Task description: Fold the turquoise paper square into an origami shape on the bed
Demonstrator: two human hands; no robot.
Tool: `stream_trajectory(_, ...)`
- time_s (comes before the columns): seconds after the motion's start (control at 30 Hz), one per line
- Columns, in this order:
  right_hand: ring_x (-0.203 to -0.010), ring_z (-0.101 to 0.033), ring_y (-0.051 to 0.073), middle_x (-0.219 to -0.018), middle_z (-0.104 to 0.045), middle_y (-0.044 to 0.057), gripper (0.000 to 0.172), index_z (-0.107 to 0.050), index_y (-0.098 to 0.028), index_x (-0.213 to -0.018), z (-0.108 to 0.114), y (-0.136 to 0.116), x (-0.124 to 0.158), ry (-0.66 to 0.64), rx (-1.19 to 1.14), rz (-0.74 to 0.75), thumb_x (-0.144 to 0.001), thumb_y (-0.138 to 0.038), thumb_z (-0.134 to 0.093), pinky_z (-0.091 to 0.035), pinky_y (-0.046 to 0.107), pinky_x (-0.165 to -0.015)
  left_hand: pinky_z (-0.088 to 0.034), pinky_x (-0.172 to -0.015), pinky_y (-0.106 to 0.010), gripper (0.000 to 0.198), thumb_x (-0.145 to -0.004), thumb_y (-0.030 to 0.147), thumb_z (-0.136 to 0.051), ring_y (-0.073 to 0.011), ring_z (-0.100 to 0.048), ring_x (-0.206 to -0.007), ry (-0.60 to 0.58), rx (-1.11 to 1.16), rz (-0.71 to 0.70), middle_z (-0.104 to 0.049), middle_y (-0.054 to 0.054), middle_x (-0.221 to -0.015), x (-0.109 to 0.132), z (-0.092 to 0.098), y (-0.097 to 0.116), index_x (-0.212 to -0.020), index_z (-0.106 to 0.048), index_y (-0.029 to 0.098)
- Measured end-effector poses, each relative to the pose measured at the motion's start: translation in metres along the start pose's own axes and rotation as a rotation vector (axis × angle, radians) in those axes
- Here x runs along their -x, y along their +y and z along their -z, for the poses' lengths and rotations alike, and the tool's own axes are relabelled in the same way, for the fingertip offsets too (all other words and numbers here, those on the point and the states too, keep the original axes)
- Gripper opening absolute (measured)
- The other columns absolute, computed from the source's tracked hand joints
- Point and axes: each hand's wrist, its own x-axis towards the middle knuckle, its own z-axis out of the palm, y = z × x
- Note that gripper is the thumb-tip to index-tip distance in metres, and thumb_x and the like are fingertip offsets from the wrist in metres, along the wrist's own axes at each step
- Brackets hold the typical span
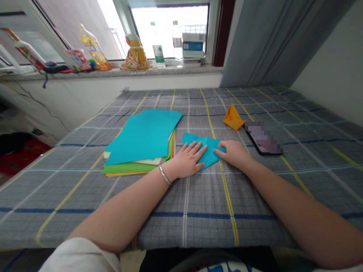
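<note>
My left fingers [195,150] lie spread flat on the teal folded paper [211,154], its long axis running crosswise under both hands, while my right fingers [219,152] rest together on its right end, unclamped, my left hand covering more.

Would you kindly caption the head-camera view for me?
Left hand and right hand press folded teal paper beside a paper stack.

Smartphone [264,138], plaid bedsheet [70,204], grey curtain [255,45], water bottle [177,41]
</note>
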Motion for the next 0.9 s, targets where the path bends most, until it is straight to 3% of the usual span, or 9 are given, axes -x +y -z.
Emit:
stream_trajectory(0.13, -0.081, -0.065, 0.025, -0.087, -0.074, 0.008, 0.034, -0.068, -0.021, -0.085, 0.001, -0.003, 0.000, -0.005, 0.036, -0.011, -0.088, -0.049, -0.050, -0.041, 0.033, -0.067, -0.016, -0.116, -0.051, 0.063, -0.099, 0.047, -0.026, -0.0292, -0.013, -0.148, 0.036, -0.028, 0.008, -0.016, -0.012, -0.159, 0.000, -0.003, 0.003, -0.153, -0.016, 0.019)
stream_trajectory(0.4, -0.083, -0.066, 0.026, -0.090, -0.074, 0.009, 0.037, -0.069, -0.020, -0.088, 0.003, -0.006, -0.002, -0.048, 0.060, -0.038, -0.089, -0.049, -0.047, -0.041, 0.034, -0.068, -0.015, -0.118, -0.050, 0.063, -0.099, 0.042, -0.027, -0.0282, -0.011, -0.148, 0.100, -0.019, 0.029, -0.017, -0.014, -0.159, -0.003, -0.012, 0.004, -0.151, -0.020, 0.007)
stream_trajectory(0.6, -0.085, -0.066, 0.027, -0.091, -0.074, 0.010, 0.036, -0.069, -0.020, -0.090, 0.003, -0.007, -0.002, -0.057, 0.074, -0.055, -0.089, -0.048, -0.047, -0.041, 0.034, -0.068, -0.018, -0.118, -0.048, 0.057, -0.099, 0.034, -0.027, -0.0280, -0.018, -0.147, 0.147, 0.002, 0.000, -0.020, -0.008, -0.159, -0.006, -0.011, 0.010, -0.152, -0.022, 0.013)
stream_trajectory(0.9, -0.084, -0.066, 0.025, -0.092, -0.074, 0.008, 0.032, -0.067, -0.020, -0.090, 0.001, -0.008, -0.001, -0.041, 0.081, -0.085, -0.089, -0.046, -0.048, -0.038, 0.032, -0.067, -0.020, -0.117, -0.051, 0.058, -0.101, 0.043, -0.026, -0.0302, -0.019, -0.146, 0.140, -0.043, 0.021, -0.020, -0.006, -0.159, -0.008, -0.011, 0.013, -0.151, -0.025, 0.014)
